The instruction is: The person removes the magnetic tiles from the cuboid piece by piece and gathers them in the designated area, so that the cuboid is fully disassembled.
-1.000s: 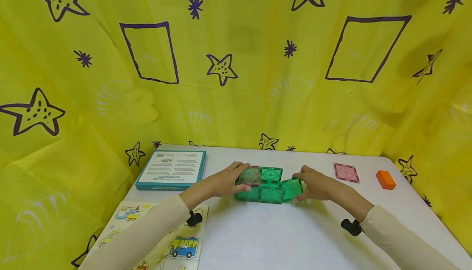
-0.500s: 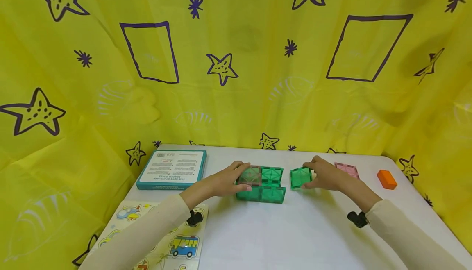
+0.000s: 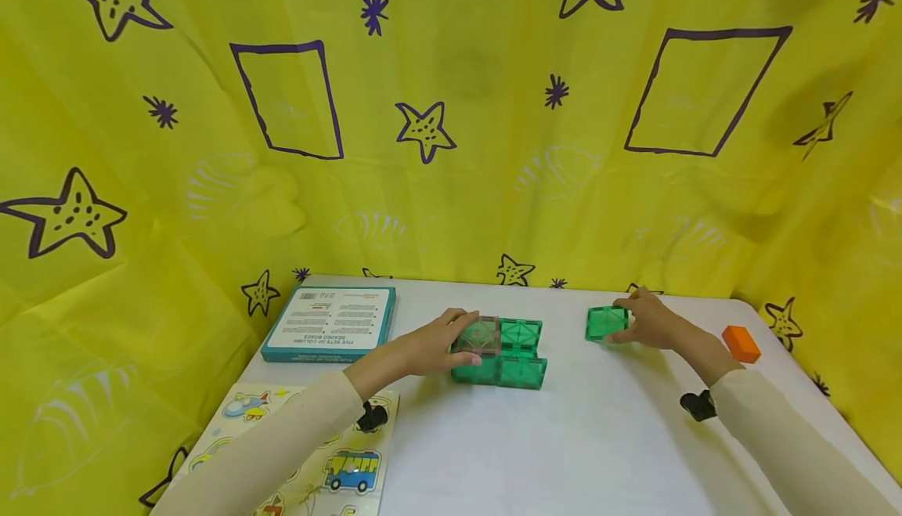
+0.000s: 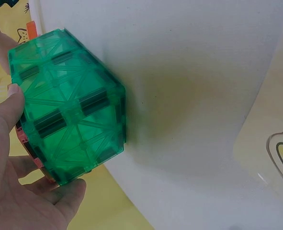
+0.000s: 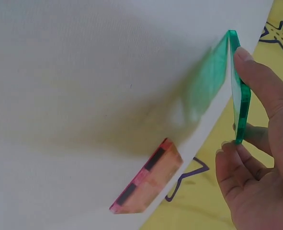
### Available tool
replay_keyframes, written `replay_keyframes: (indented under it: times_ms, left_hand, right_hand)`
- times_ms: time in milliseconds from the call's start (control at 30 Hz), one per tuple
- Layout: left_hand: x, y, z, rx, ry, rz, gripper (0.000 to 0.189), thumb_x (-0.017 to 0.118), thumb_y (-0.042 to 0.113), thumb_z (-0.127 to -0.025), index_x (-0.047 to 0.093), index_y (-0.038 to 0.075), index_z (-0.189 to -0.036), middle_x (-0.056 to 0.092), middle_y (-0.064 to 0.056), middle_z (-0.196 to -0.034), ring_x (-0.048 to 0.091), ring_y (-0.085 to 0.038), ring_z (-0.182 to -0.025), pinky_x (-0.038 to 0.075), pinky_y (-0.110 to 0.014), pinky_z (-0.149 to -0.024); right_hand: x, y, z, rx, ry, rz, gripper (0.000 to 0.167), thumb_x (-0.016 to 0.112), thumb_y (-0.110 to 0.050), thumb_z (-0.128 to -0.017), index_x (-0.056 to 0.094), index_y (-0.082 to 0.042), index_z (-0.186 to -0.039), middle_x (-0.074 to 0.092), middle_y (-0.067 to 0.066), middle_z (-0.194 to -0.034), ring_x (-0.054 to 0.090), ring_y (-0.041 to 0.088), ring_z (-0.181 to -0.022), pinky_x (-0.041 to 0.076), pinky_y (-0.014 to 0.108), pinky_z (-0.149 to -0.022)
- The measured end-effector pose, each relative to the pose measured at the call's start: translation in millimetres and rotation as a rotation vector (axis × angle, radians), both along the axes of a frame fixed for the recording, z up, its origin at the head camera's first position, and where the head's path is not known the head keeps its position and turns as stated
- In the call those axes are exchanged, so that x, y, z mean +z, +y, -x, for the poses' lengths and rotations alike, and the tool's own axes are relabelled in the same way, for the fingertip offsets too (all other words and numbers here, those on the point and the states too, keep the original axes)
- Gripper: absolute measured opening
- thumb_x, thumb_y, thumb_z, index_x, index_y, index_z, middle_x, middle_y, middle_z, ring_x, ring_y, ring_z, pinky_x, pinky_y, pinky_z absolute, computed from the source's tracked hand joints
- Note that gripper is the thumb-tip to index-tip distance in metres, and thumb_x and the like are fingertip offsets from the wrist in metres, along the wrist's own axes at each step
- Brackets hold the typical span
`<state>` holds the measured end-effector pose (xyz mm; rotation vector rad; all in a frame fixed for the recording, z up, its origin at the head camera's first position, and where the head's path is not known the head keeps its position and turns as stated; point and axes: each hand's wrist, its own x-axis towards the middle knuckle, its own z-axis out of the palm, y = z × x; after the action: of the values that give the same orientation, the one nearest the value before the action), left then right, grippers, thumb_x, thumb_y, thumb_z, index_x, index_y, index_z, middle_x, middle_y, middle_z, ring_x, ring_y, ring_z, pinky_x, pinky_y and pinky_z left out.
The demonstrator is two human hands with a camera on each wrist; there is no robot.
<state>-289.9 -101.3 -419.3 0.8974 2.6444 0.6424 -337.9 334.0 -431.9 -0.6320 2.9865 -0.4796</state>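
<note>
Pinching a green tile (image 3: 606,323) between thumb and fingers, the right hand (image 3: 650,323) is well apart from the green build (image 3: 520,373), near a pink tile (image 5: 148,179) lying on the table (image 3: 493,453). Whether the green tile touches the table is hard to tell. The left hand (image 3: 440,345) grips the build's left side, thumb and fingers spread around it. An orange block (image 3: 741,344) lies just beside the right forearm.
</note>
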Motion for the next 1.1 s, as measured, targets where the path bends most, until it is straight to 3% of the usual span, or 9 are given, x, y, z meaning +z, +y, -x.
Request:
replay_keyframes:
  times_ms: [500,733,900,1100]
  left_hand:
    - [0.6,-1.0,0.0,0.005,-0.004,0.0,0.083,0.059,0.053,-0.106,0.021,0.017,-0.17,0.024,-0.014,-0.171,0.041,-0.035,-0.151,0.041,-0.052,-0.119]
    - [-1.3,-0.2,0.8,0.002,0.0,0.003,0.084,0.059,0.055,-0.105,0.02,0.018,-0.17,0.024,-0.013,-0.171,0.041,-0.034,-0.151,0.041,-0.051,-0.119]
    - [-1.9,0.4,0.7,0.005,0.0,0.006,0.084,0.059,0.054,-0.105,0.02,0.019,-0.17,0.024,-0.012,-0.171,0.041,-0.033,-0.151,0.041,-0.05,-0.12]
    - [-0.7,0.1,-0.1,0.011,0.005,0.009,0.083,0.059,0.054,-0.105,0.02,0.019,-0.17,0.025,-0.013,-0.171,0.041,-0.034,-0.151,0.041,-0.051,-0.119]
  right_hand:
    - [-2.5,11,16.0,-0.02,-0.073,-0.076,0.084,0.09,-0.037,-0.084,0.056,0.013,-0.142,0.048,0.047,-0.139,0.041,0.07,-0.128,0.039,0.079,-0.101]
    - [-4.9,12,14.7,-0.026,-0.087,-0.017,0.063,0.091,-0.032,-0.083,0.062,0.004,-0.125,0.061,0.036,-0.133,0.047,0.061,-0.122,0.043,0.074,-0.098]
    - [-3.3,12,12.8,-0.026,-0.124,-0.051,0.052,0.091,-0.028,-0.084,0.064,0.001,-0.119,0.066,0.031,-0.124,0.049,0.054,-0.112,0.045,0.071,-0.093]
    - [0.4,10,13.2,-0.042,-0.174,-0.091,0.05,0.09,-0.028,-0.086,0.065,0.0,-0.119,0.062,0.03,-0.125,0.05,0.052,-0.111,0.044,0.073,-0.095]
